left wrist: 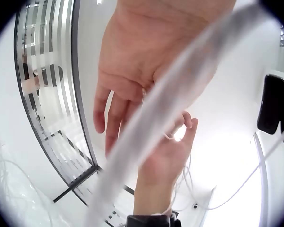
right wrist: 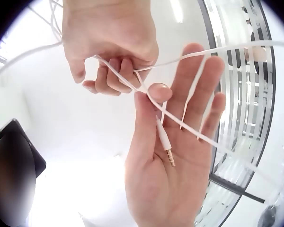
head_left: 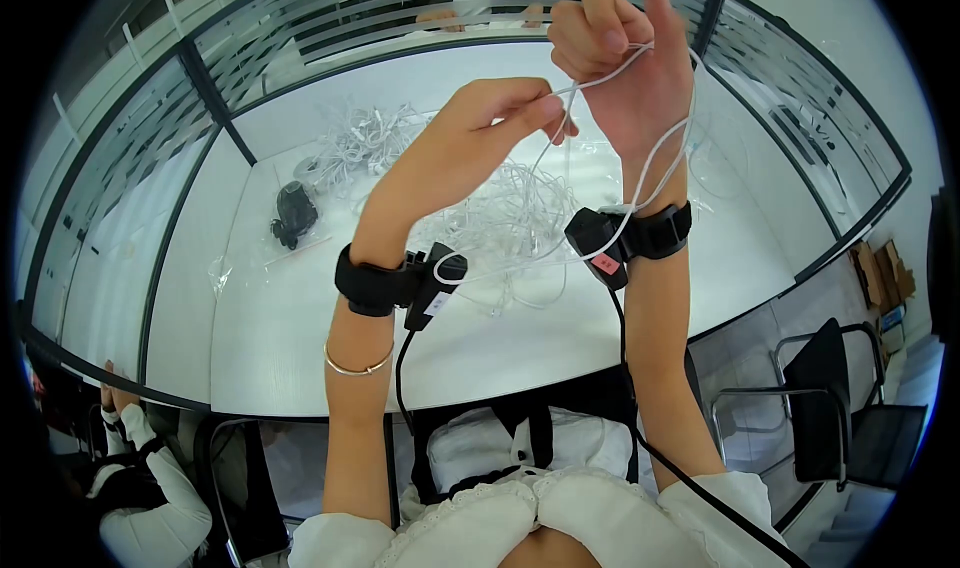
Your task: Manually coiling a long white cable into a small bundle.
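Observation:
Both hands are raised over the desk with a white audio cable point(head_left: 666, 151) strung between them. In the head view my left hand point(head_left: 455, 148) is on the left, thumb and index finger pinching the cable. The right wrist view shows its other fingers extended, with a white jack plug point(right wrist: 165, 138) with a metal tip lying over the palm. Higher up, my right hand point(head_left: 635, 83) grips the cable in curled fingers. Loops of the cable hang around the right wrist and stretch across to the left wrist camera point(head_left: 436, 286).
A tangled heap of white cables point(head_left: 500, 213) covers the desk's middle, with bundled cables point(head_left: 365, 143) behind. A black bundle point(head_left: 296, 210) lies at left. Striped glass partitions point(head_left: 400, 13) enclose the desk. A black chair point(head_left: 820, 398) stands at right; another person point(head_left: 150, 488) sits at left.

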`<state>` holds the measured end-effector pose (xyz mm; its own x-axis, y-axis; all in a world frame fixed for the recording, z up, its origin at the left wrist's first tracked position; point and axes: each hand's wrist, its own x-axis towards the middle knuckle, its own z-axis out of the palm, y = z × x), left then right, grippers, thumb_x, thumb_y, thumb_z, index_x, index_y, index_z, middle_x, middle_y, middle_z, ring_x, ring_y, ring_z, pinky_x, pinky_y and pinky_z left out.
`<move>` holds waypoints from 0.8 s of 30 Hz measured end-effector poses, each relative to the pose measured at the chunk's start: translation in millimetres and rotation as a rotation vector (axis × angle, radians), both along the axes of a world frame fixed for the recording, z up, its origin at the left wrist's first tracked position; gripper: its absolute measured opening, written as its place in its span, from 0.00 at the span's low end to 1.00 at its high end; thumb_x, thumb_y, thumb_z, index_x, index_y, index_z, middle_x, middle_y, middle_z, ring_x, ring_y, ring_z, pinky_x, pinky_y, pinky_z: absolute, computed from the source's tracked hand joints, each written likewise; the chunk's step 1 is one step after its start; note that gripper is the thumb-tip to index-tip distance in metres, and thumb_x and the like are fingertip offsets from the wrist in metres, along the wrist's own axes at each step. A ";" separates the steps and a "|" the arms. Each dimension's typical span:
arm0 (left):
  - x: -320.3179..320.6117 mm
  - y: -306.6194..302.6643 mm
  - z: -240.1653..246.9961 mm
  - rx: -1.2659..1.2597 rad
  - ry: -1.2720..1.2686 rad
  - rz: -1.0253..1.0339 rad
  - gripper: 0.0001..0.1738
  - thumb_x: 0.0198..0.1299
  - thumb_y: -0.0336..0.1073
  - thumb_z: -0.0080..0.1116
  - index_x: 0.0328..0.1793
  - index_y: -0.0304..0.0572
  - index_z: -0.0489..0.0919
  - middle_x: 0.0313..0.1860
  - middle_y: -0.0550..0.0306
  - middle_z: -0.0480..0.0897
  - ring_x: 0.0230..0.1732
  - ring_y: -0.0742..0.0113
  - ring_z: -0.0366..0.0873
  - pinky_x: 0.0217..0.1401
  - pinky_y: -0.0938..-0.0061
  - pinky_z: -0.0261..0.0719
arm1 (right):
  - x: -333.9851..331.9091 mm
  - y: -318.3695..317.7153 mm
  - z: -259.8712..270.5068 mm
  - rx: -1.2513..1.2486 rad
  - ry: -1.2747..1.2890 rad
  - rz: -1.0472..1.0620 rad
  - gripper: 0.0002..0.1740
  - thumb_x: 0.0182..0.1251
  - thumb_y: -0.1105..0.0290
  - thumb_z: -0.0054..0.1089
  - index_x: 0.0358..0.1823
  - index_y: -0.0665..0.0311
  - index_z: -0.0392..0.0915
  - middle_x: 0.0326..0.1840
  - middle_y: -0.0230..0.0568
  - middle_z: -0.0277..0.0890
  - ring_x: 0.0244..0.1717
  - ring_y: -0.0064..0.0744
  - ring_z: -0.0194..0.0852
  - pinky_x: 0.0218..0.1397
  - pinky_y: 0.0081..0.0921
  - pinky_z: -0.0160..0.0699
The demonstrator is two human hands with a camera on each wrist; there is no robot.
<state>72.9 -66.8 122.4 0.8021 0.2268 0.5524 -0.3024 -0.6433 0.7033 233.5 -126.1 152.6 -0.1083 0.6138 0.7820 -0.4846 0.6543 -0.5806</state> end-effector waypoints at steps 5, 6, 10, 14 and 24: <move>0.3 8.1 -3.4 -0.073 0.020 -0.100 0.18 0.71 0.37 0.43 0.32 0.32 0.75 0.38 0.53 0.82 0.48 0.64 0.78 0.56 0.72 0.72 | -5.5 -9.5 2.6 0.073 0.127 0.063 0.23 0.74 0.52 0.42 0.22 0.56 0.58 0.19 0.25 0.48 0.22 0.20 0.44 0.25 0.21 0.44; 2.1 8.5 -5.1 -0.075 0.025 -0.094 0.17 0.71 0.37 0.43 0.33 0.32 0.75 0.38 0.52 0.82 0.48 0.64 0.78 0.56 0.72 0.72 | -4.9 -10.3 2.7 0.103 0.144 0.064 0.22 0.74 0.52 0.42 0.23 0.56 0.58 0.19 0.25 0.47 0.22 0.20 0.43 0.25 0.21 0.44; 5.5 11.7 -10.9 -0.040 0.044 0.003 0.17 0.70 0.36 0.45 0.42 0.28 0.80 0.39 0.51 0.83 0.49 0.65 0.79 0.57 0.72 0.73 | -6.0 -15.9 7.1 0.145 0.199 0.131 0.21 0.75 0.53 0.42 0.23 0.54 0.57 0.20 0.25 0.45 0.22 0.20 0.40 0.27 0.22 0.42; 1.3 19.5 -14.5 -0.001 0.144 0.158 0.18 0.69 0.39 0.49 0.48 0.29 0.82 0.40 0.51 0.85 0.46 0.68 0.80 0.53 0.74 0.74 | 2.6 -22.9 14.6 0.298 0.150 0.134 0.21 0.76 0.54 0.39 0.23 0.54 0.57 0.19 0.25 0.46 0.21 0.19 0.40 0.26 0.22 0.43; 26.9 8.9 -36.5 -0.222 0.223 -0.252 0.23 0.66 0.37 0.54 0.65 0.37 0.73 0.60 0.53 0.78 0.60 0.65 0.74 0.63 0.71 0.70 | 21.0 -49.0 25.1 0.189 0.162 0.207 0.25 0.71 0.53 0.49 0.16 0.51 0.56 0.09 0.22 0.45 0.16 0.18 0.35 0.22 0.22 0.36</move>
<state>99.8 -57.9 85.9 0.9425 0.1022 0.3182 -0.2553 -0.3941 0.8829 254.4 -175.1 177.8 -0.0801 0.4343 0.8972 -0.6948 0.6211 -0.3627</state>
